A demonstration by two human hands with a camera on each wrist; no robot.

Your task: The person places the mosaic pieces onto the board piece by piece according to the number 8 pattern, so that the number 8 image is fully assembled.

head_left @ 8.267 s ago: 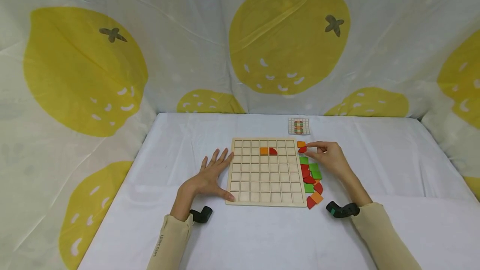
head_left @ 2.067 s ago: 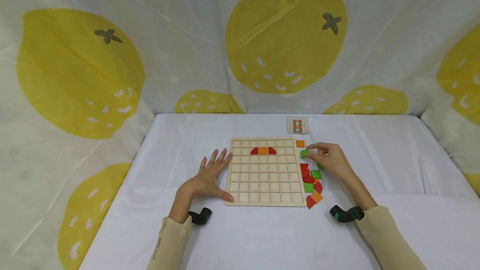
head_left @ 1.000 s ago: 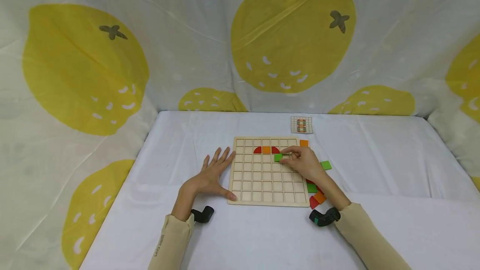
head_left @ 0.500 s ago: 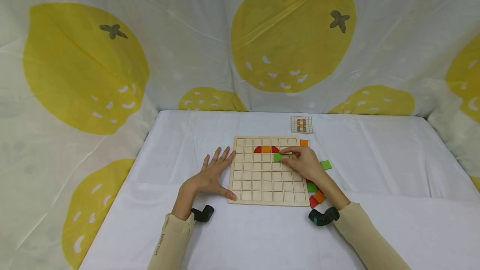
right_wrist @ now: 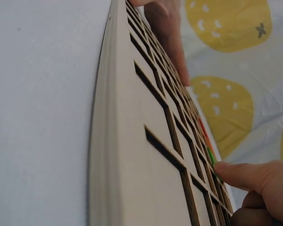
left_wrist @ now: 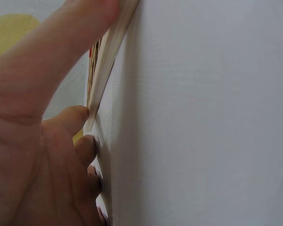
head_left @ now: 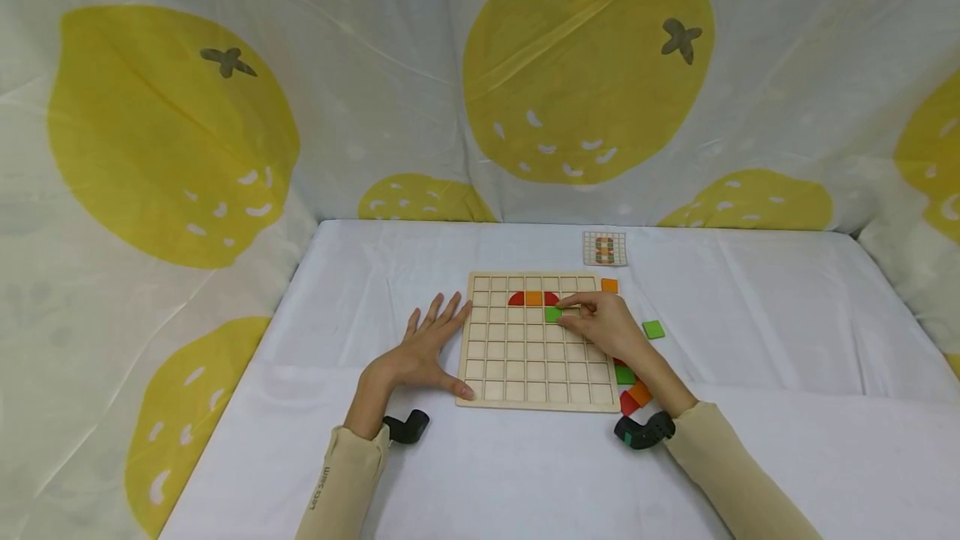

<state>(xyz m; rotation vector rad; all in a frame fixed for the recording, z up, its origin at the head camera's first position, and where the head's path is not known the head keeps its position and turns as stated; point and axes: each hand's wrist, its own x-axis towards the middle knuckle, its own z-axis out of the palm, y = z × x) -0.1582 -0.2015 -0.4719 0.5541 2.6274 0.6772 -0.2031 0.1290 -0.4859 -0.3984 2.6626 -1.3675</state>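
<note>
A wooden grid board (head_left: 525, 407) lies on the white table. My left hand (head_left: 414, 358) rests at its left side with fingers spread, thumb at the lower left corner and fingertips by the left rim. With thumb and index finger, my right hand (head_left: 609, 325) pinches a green square tile (head_left: 552, 315) at the cell just below the right red quarter-circle tile (head_left: 551, 298). That red tile, an orange square tile (head_left: 533, 298) and a left red quarter-circle tile (head_left: 517, 299) sit side by side in one row. In the right wrist view, the index fingertip (right_wrist: 221, 168) meets the green tile.
Behind the board lies a small pattern card (head_left: 604, 248). Right of the board are a loose orange tile (head_left: 609, 285), a loose green tile (head_left: 653, 329) and a pile with a red tile (head_left: 627, 403). My right hand and forearm hide part of that pile.
The left red tile has joined the row since the oldest frame. My right hand then took a green tile from beside the board and brought it left onto the grid, lately shifting slightly. Left hand unchanged.
</note>
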